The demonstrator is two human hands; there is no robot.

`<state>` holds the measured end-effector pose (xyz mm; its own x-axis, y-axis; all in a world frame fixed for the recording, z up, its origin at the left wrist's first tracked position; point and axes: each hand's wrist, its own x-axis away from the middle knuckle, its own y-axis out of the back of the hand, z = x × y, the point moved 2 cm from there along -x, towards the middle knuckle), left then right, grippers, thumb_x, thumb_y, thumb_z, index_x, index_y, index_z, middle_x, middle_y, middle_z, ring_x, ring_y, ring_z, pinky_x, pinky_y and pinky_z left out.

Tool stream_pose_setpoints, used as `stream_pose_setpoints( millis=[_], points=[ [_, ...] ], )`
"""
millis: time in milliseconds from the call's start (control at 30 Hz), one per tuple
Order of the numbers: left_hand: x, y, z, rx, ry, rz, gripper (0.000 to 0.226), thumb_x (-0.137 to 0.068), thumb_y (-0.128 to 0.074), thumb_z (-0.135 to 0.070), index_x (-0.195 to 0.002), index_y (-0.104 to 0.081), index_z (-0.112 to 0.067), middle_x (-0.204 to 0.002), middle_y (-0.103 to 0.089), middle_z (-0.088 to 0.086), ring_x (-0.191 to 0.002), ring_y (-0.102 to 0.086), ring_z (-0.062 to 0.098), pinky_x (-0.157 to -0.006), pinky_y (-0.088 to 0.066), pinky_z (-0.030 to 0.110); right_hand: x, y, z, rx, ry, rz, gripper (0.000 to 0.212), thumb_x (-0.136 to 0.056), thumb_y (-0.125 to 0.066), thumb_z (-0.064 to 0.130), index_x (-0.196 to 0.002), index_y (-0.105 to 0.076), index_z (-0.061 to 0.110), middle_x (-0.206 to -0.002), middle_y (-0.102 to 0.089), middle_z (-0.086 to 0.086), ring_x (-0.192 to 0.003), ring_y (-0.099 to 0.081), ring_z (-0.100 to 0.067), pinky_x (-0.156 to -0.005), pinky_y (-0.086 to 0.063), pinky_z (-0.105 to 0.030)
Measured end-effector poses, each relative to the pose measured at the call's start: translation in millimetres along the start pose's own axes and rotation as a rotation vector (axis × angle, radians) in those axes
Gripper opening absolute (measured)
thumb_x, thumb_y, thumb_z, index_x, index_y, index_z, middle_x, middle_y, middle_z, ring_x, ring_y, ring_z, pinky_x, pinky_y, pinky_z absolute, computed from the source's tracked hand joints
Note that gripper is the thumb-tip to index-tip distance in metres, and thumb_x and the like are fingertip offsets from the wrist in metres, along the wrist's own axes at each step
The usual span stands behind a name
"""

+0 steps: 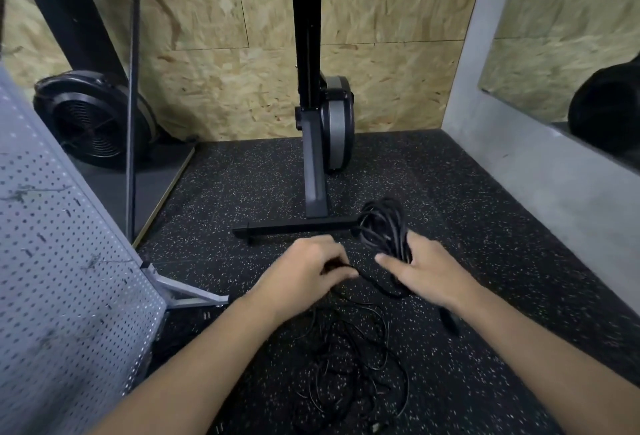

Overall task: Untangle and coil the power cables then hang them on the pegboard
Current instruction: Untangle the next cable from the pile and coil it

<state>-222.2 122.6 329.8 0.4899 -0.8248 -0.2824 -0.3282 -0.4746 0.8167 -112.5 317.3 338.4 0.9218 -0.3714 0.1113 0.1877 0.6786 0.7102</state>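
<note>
Fingers (330, 258) of the left hand (304, 270) are curled in and pinched on a black cable strand (365, 277), which is led across the short gap to the right hand (427, 275). A coiled bundle of black cable (382, 226) is gripped by the right hand, whose fingers are wrapped round its far side and mostly hidden, while the thumb (386, 260) is laid across the near side of the loops. The bundle is held upright above the floor, and one slack loop is seen hanging just below the hand. A dark cable end (450, 322), blurred, is seen dangling under the right wrist.

Below and between the forearms, a loose tangle of thin black cable (349, 365) is spread on the speckled rubber floor (242, 192). A grey pegboard (52, 261) on a metal foot is stood at the left edge, well apart from both hands. Beyond the hands, an upright rowing machine (313, 105) is parked against a chipboard wall (398, 88), with its cross foot lying just behind the held bundle. A black fan wheel (91, 119) is seen at the far left, and a mirror (571, 36) is mounted on the grey wall to the right.
</note>
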Motion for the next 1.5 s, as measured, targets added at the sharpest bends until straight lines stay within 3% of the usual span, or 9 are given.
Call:
stream_pose_setpoints(
  millis=[167,433,600,700,800,1000,1167,1367,1500],
  points=[
    [4.5,17.2,-3.4,0.010,-0.031,-0.204,0.031,-0.084,-0.082,-0.044,-0.089,-0.062,-0.021,-0.085,-0.061,-0.013,-0.076,-0.058,0.009,-0.069,-0.052,0.035,13.9,-14.8,11.5,-0.042,0.087,0.241,0.057,-0.082,-0.054,0.088,-0.117,-0.065,0.044,-0.109,-0.073,0.018,-0.100,-0.068,0.003,-0.094,-0.054,-0.030],
    [4.5,17.6,-0.2,0.138,-0.025,-0.272,0.046,-0.072,-0.088,-0.056,-0.087,-0.061,-0.021,-0.088,-0.057,-0.011,-0.081,-0.057,0.014,-0.071,-0.050,0.028,17.5,-31.3,19.0,0.048,0.126,0.266,0.009,-0.098,-0.066,0.044,-0.103,-0.062,0.037,-0.075,-0.063,0.009,-0.060,-0.052,-0.001,-0.061,-0.042,-0.025],
    [8.3,19.1,11.5,0.240,0.062,-0.248,0.030,-0.089,-0.079,-0.047,-0.104,-0.065,-0.027,-0.100,-0.060,-0.014,-0.099,-0.060,0.008,-0.086,-0.048,0.019,11.9,-23.6,21.4,-0.136,0.008,0.294,0.038,-0.091,-0.066,0.062,-0.120,-0.064,0.038,-0.109,-0.075,0.012,-0.099,-0.070,-0.005,-0.094,-0.056,-0.039],
    [15.3,25.5,24.3,0.299,0.197,-0.207,0.022,-0.096,-0.070,-0.048,-0.110,-0.067,-0.031,-0.105,-0.065,-0.017,-0.102,-0.062,0.001,-0.086,-0.047,0.016,7.5,-14.3,30.3,-0.407,0.013,0.310,0.006,-0.102,-0.065,0.033,-0.099,-0.067,0.028,-0.082,-0.074,0.014,-0.077,-0.070,-0.005,-0.075,-0.056,-0.036],
    [22.9,31.1,38.2,0.354,0.294,-0.143,0.013,-0.101,-0.064,-0.044,-0.100,-0.070,-0.033,-0.092,-0.070,-0.016,-0.087,-0.065,0.001,-0.074,-0.046,0.016,8.3,-12.9,30.6,-0.525,-0.027,0.270,0.015,-0.101,-0.066,0.029,-0.105,-0.069,0.015,-0.079,-0.070,0.005,-0.071,-0.067,-0.008,-0.067,-0.056,-0.033],
    [19.7,30.7,37.2,0.334,0.356,-0.272,0.012,-0.100,-0.069,-0.033,-0.096,-0.079,-0.029,-0.087,-0.075,-0.016,-0.085,-0.069,0.003,-0.075,-0.053,0.021,3.3,-34.0,19.5,-0.536,-0.043,0.160,0.020,-0.097,-0.070,0.044,-0.100,-0.069,0.025,-0.085,-0.074,0.016,-0.086,-0.071,-0.006,-0.086,-0.056,-0.035],
    [12.3,19.5,21.0,0.796,0.610,-0.309,0.018,-0.103,-0.065,-0.023,-0.092,-0.077,-0.017,-0.079,-0.073,0.003,-0.074,-0.075,0.023,-0.071,-0.065,0.047,-4.7,-43.9,21.9,-0.521,0.054,0.090,0.011,-0.098,-0.070,0.033,-0.107,-0.068,0.028,-0.093,-0.076,0.022,-0.094,-0.070,0.004,-0.084,-0.047,-0.019],
    [7.8,19.9,24.4,0.509,0.513,-0.299,0.014,-0.096,-0.075,-0.029,-0.085,-0.081,-0.025,-0.079,-0.078,-0.007,-0.077,-0.073,0.010,-0.077,-0.057,0.025,-5.9,-45.9,12.6,-0.499,0.070,0.070,0.018,-0.096,-0.073,0.036,-0.112,-0.066,0.032,-0.096,-0.076,0.023,-0.095,-0.070,0.004,-0.082,-0.048,-0.015],
    [3.7,13.7,15.9,0.751,0.573,-0.295,0.007,-0.095,-0.076,-0.021,-0.092,-0.081,-0.016,-0.084,-0.079,0.005,-0.086,-0.077,0.022,-0.071,-0.064,0.034,-5.2,-43.4,6.5,-0.474,0.084,0.079,0.028,-0.094,-0.074,0.040,-0.119,-0.065,0.033,-0.104,-0.075,0.022,-0.101,-0.068,0.004,-0.088,-0.050,-0.017]
  ],
)
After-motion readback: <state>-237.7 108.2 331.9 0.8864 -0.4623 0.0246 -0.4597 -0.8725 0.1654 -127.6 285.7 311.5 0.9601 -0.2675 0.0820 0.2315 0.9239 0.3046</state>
